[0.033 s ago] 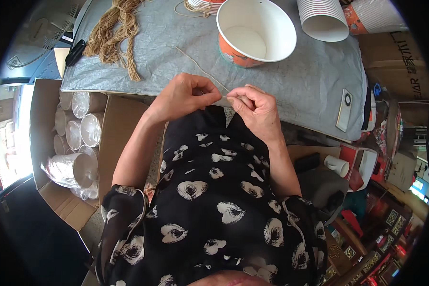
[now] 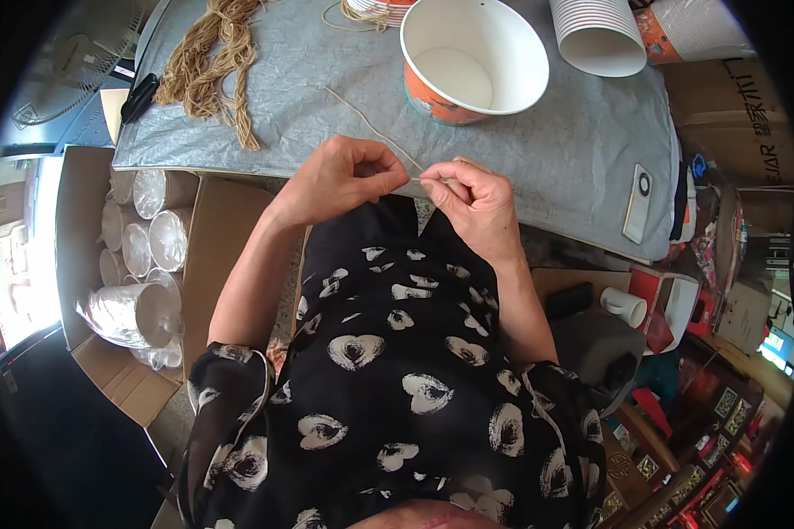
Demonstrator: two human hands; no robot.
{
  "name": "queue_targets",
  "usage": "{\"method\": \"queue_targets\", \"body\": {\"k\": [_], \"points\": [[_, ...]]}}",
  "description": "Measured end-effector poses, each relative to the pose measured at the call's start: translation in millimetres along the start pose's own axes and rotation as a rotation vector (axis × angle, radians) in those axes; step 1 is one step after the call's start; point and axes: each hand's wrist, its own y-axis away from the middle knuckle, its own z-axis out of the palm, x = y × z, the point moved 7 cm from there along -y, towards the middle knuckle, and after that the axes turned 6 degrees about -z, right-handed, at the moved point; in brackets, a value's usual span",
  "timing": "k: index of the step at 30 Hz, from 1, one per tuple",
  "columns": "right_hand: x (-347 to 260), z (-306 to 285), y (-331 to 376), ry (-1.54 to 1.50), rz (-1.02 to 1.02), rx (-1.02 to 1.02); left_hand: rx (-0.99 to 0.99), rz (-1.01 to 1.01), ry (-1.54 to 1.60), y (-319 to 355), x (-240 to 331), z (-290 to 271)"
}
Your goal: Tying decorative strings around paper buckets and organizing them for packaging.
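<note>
The string [image 2: 381, 136] is pinched in the grip of both the left hand [image 2: 337, 183] and the right hand [image 2: 478, 203] by the desk's [image 2: 582, 150] near edge, its loose tail slanting away leftward, its end nearer the left.

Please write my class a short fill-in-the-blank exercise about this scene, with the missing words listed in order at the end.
1. The left hand and right hand that pinch the thin string are not gloved but ____.
2. As the person sees it, the bundle of tan cord lies on the ____ side of the table.
3. The large tub is ____ inside.
4. The plastic-wrapped cups sit in an open box made of ____.

Missing words: bare; left; white; cardboard.
</note>
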Motion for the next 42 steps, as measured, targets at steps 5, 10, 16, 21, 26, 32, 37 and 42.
{"method": "queue_targets", "body": {"k": [5, 10, 16, 21, 26, 32, 37, 42], "points": [[9.3, -6.5, 7.0, -0.213, 0.113, 0.117, -0.008, 0.032, 0.124, -0.6, -5.1, 1.2], [7.6, -17.0, 8.9, -0.212, 0.137, 0.143, -0.014, -0.021, 0.138, 6.4, -9.0, -5.4], [12.9, -2.9, 11.8, -0.266, 0.133, 0.083, 0.012, -0.054, 0.127, 27.1, -29.9, -19.6], [13.2, 5.6, 2.6, -0.146, 0.094, 0.003, 0.063, -0.108, 0.212, 33.3, -33.6, -20.3], [-11.5, 23.9, 2.0, -0.069, 0.154, -0.126, 0.061, -0.059, 0.191, 27.5, -11.6, -8.2], [-2.6, 28.4, 7.0, -0.293, 0.202, -0.021, 0.077, 0.014, 0.162, 16.6, -1.9, 1.1], [-14.7, 14.9, 4.9, -0.121, 0.102, 0.071, 0.086, 0.022, 0.089, 22.9, 0.0, -0.5], [-2.1, -6.5, 9.3, -0.194, 0.16, 0.178, 0.277, 0.084, 0.101, 31.2, -14.3, -28.8]]}}
